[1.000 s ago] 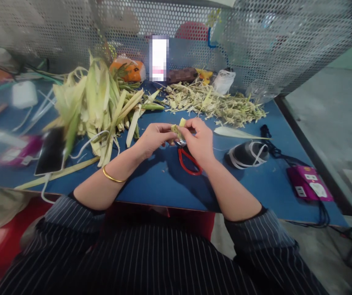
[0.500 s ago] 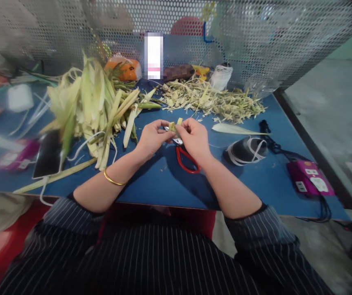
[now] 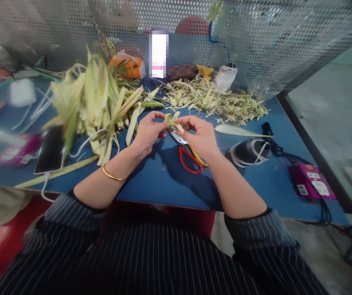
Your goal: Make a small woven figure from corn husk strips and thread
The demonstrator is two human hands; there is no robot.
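Between my fingertips is a small pale green husk piece (image 3: 172,119) with folded, spread ends. My left hand (image 3: 150,132) pinches its left side, and my right hand (image 3: 200,135) pinches the right side. Beneath my hands, on the blue table (image 3: 151,180), lie scissors (image 3: 191,159) with one red and one yellow handle loop, partly hidden by my right hand. A large bundle of corn husks (image 3: 97,94) stands to the left. Beyond my hands is a heap of shredded husk scraps (image 3: 212,98).
To the right are a single husk leaf (image 3: 240,131), a black spool wound with white cord (image 3: 249,152) and a purple power socket (image 3: 311,180). A phone (image 3: 50,149) lies at the left. A perforated metal screen (image 3: 182,12) closes off the back.
Both hands have shifted slightly apart around the husk piece, whose ends now show more. More of the scissors, including the yellow loop, is visible. The whole view has shifted a little.
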